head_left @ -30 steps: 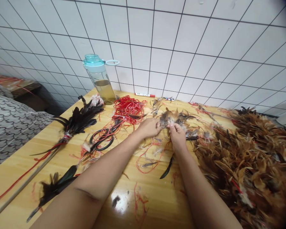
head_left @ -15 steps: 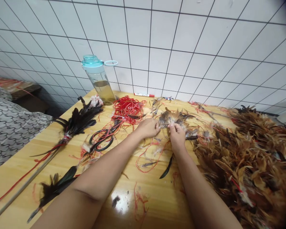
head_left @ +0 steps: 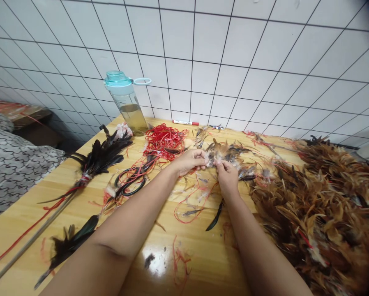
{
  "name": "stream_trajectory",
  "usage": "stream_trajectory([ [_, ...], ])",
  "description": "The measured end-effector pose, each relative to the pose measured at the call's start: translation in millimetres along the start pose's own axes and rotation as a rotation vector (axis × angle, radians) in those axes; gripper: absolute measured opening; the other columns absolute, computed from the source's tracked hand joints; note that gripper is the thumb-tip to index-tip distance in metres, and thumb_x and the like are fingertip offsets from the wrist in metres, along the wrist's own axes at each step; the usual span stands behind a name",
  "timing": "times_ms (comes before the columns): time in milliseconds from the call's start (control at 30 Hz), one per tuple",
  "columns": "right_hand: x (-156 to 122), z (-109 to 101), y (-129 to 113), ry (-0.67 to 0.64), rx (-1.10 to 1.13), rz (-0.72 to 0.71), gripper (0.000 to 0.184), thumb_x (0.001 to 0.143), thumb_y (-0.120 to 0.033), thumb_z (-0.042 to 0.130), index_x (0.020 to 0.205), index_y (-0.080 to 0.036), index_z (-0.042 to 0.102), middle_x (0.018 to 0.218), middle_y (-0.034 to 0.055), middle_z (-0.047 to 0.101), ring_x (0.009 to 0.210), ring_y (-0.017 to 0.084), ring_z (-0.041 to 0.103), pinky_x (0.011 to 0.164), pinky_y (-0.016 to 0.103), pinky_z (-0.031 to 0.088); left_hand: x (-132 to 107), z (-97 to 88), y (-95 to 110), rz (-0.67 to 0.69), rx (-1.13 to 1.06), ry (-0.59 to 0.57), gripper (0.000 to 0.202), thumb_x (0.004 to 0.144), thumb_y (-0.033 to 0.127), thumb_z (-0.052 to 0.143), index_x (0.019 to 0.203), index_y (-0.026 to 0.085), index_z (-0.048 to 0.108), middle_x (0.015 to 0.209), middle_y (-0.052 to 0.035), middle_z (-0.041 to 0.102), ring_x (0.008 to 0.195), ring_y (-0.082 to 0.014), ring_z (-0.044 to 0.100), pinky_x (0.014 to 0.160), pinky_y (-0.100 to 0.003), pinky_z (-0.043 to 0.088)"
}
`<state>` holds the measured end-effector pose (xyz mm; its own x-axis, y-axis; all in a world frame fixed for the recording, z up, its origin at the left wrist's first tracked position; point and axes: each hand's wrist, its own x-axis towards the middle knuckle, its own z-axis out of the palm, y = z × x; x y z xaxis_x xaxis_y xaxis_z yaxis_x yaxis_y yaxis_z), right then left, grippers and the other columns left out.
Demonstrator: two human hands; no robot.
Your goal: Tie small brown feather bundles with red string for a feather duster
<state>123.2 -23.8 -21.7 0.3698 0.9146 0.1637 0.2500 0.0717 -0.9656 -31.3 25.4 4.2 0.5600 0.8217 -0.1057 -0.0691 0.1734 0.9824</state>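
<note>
Over the far middle of the wooden table, both hands work close together at a small bunch of brown and grey feathers (head_left: pixel 220 151). My right hand (head_left: pixel 227 174) pinches the pale quill end of that bunch between thumb and fingertips. Just to its left, my left hand (head_left: pixel 192 161) has its fingers curled and tips pressed together at the bunch's edge; what it pinches is too small to make out. Below them a loop of red string (head_left: pixel 184 222) and a single dark feather (head_left: pixel 215 218) lie on the tabletop.
A red string tangle (head_left: pixel 166 142), black-handled scissors (head_left: pixel 130 181) and a water bottle (head_left: pixel 132 115) stand left of centre. Black feathers are tied on a stick (head_left: pixel 33 238) at left. A large brown feather pile (head_left: pixel 320 205) covers the right side. Markers (head_left: pixel 186 122) lie near the tiled wall.
My left hand has turned slightly and its fingers have opened from a tighter fist into a looser pinch near the feathers. My right hand has shifted a little left, still pinching.
</note>
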Motion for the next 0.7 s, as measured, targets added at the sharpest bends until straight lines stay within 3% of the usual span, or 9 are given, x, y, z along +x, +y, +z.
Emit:
stream_trajectory([
  [167,-1.5,2.8,0.0,-0.042,0.008,-0.035,0.031,0.074,-0.043,0.056,0.074,-0.016,0.070,0.073,0.0042,0.067,0.073,0.019,0.058,0.074,0.032,0.043,5.6,4.8,-6.8,0.111,-0.070,0.097,0.031,0.063,0.030,0.078,0.072,0.012,0.054,0.060,0.0028,0.057,0.052,-0.0045,0.049,0.052,-0.017,0.035],
  [300,-0.1,3.9,3.2,-0.100,-0.009,-0.078,0.029,0.074,-0.044,0.056,0.073,-0.018,0.069,0.075,0.0039,0.068,0.075,0.020,0.059,0.073,0.032,0.044,8.7,4.5,-10.8,0.148,-0.080,0.144,0.030,0.059,0.026,0.079,0.072,0.012,0.056,0.066,0.0009,0.060,0.060,-0.0074,0.055,0.062,-0.021,0.042],
  [467,1.2,3.5,4.1,-0.170,-0.027,-0.096,0.029,0.074,-0.044,0.056,0.070,-0.018,0.068,0.071,0.0030,0.066,0.070,0.019,0.057,0.070,0.031,0.043,8.8,5.1,-10.4,0.164,-0.109,0.104,0.031,0.059,0.027,0.080,0.072,0.011,0.057,0.067,-0.0001,0.061,0.066,-0.0099,0.059,0.071,-0.025,0.045],
  [700,-0.2,3.6,-0.8,-0.178,-0.029,-0.144,0.024,0.075,-0.040,0.055,0.068,-0.019,0.065,0.072,0.0032,0.065,0.072,0.018,0.057,0.071,0.031,0.043,6.5,8.4,-6.3,0.160,-0.060,0.085,0.030,0.063,0.030,0.077,0.075,0.012,0.055,0.068,-0.0005,0.061,0.063,-0.0093,0.056,0.064,-0.022,0.042],
])
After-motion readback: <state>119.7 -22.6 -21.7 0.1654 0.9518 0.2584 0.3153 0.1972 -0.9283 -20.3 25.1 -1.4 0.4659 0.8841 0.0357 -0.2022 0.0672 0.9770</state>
